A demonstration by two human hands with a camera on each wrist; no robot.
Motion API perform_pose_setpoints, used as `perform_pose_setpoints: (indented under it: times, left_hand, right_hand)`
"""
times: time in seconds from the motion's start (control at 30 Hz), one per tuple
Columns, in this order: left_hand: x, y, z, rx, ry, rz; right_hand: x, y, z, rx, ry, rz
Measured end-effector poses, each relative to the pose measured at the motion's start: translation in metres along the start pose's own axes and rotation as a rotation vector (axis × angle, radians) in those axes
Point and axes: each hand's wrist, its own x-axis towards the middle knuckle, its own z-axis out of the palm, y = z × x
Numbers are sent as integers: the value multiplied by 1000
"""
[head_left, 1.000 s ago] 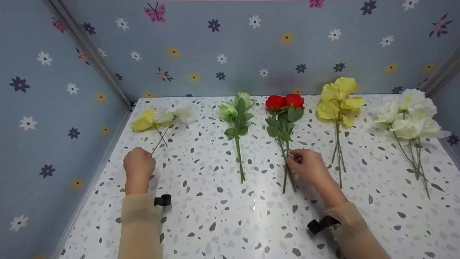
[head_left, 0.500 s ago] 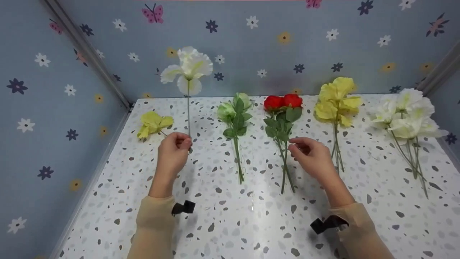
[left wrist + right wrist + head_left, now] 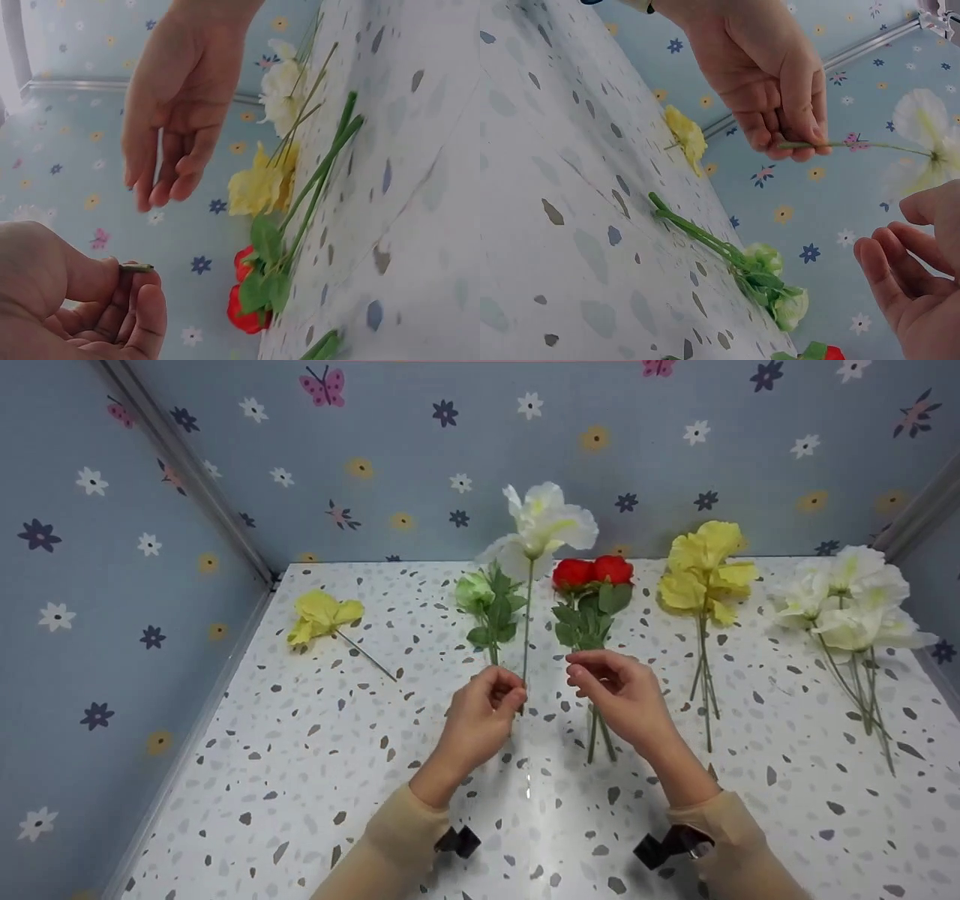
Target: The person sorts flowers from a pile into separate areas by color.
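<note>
My left hand (image 3: pixel 484 720) pinches the lower stem of a white artificial flower (image 3: pixel 546 526) between thumb and fingers. The flower stands upright above the table, its bloom overlapping the green flowers (image 3: pixel 475 592) in the head view. In the right wrist view the stem end (image 3: pixel 795 145) sticks out past the left fingertips. My right hand (image 3: pixel 626 697) hovers with loosely bent fingers and nothing in them, over the stems of two red flowers (image 3: pixel 592 574). A single yellow flower (image 3: pixel 321 615) lies at the left of the table.
A bunch of yellow flowers (image 3: pixel 705 574) and a bunch of white flowers (image 3: pixel 855 600) lie on the right of the speckled table (image 3: pixel 300 810). Behind them rises a blue flower-patterned wall (image 3: pixel 450 450), with another panel (image 3: pixel 97 660) along the left.
My left hand has picked up the white flower from beside the single yellow one and carried it right, to the middle. My right hand has shifted slightly left and lifted off the red flowers' stems.
</note>
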Motion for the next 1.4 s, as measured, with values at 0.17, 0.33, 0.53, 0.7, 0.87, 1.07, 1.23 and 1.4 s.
perform_pose_setpoints:
  times: [0.17,0.33,0.53,0.7,0.87,1.07,1.23,1.4]
  left_hand:
    - [-7,-3,19,17,-67,43]
    - [-10,-3,26,40,-96,52]
    - [-12,-1,28,63,-122,71]
    - [-15,2,29,76,-154,93]
    - [-17,6,30,77,-164,101]
    - [-16,5,29,98,-154,110]
    - [-16,4,26,137,-172,144]
    - [-10,8,10,186,-205,101]
  right_hand:
    - [-4,-1,9,64,-10,-42]
    - [-6,-3,15,88,-2,-70]
    - [-6,-5,17,86,27,-80]
    - [-6,-8,13,104,77,-89]
    - [-6,-12,9,155,95,-69]
    - [-7,-15,11,201,24,-42]
    - [-6,-17,4,197,5,-53]
    - [2,-21,-33,118,110,-42]
